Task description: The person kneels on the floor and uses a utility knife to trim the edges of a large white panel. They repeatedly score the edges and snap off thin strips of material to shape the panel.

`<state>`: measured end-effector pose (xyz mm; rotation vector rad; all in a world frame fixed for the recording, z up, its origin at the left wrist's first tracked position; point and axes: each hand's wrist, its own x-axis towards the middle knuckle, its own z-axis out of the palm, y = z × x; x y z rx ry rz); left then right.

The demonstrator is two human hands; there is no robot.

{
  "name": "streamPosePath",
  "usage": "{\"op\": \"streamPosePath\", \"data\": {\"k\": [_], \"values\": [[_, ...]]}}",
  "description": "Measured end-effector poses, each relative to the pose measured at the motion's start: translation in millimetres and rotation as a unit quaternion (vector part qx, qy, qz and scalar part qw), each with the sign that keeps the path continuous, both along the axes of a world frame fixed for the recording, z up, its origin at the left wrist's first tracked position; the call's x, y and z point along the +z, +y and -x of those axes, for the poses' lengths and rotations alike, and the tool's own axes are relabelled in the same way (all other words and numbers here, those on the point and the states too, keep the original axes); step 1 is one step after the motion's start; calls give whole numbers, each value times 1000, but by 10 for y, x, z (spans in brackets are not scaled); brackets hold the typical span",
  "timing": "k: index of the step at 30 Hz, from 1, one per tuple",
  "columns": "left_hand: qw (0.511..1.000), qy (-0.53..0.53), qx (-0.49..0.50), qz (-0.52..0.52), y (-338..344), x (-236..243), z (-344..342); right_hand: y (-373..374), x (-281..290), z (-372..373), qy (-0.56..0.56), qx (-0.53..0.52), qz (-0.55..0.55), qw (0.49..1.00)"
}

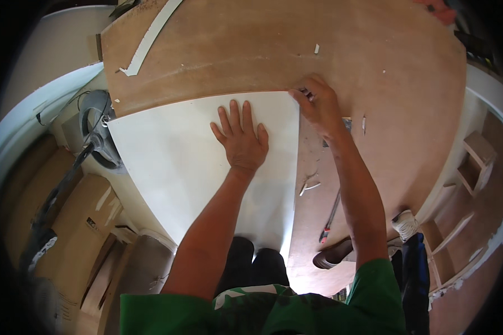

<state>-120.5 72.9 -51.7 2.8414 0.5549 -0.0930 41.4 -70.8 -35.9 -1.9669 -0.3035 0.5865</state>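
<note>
A large white panel (184, 145) lies flat on a brown board surface (374, 67). My left hand (243, 144) rests palm down on the panel with its fingers spread. At the panel's far right corner is my right hand (319, 106), its fingers bent and pinched together around something small and dark that I cannot make out. Partly covered by my right forearm is a flat dark-and-silver piece (347, 123). Nearer to me, right of the panel, lies a long thin tool with a red-and-black handle (324, 234).
A long white strip (151, 39) lies at the far left of the board. Small offcuts (309, 187) are scattered about. A brown shoe (333, 254) and a white shoe (405, 224) are at the near right. Grey ring-shaped equipment (98, 131) stands left; wooden frames (475, 162) stand right.
</note>
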Motion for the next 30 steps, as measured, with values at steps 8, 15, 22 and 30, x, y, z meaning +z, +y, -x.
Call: {"op": "streamPosePath", "data": {"k": [8,15,22,30], "values": [[1000,-9,12,-17,-6,64,-44,-386,241,471,-113,-140,92,979],[994,-54,-54,-80,105,-326,57,-1552,1208,4553,160,-231,326,903],[928,-102,-352,-60,-57,-409,525,-792,2762,9236,235,-629,460,581],[778,402,-310,369,-674,280,2160,1239,2075,10360,597,-680,78,417]]}}
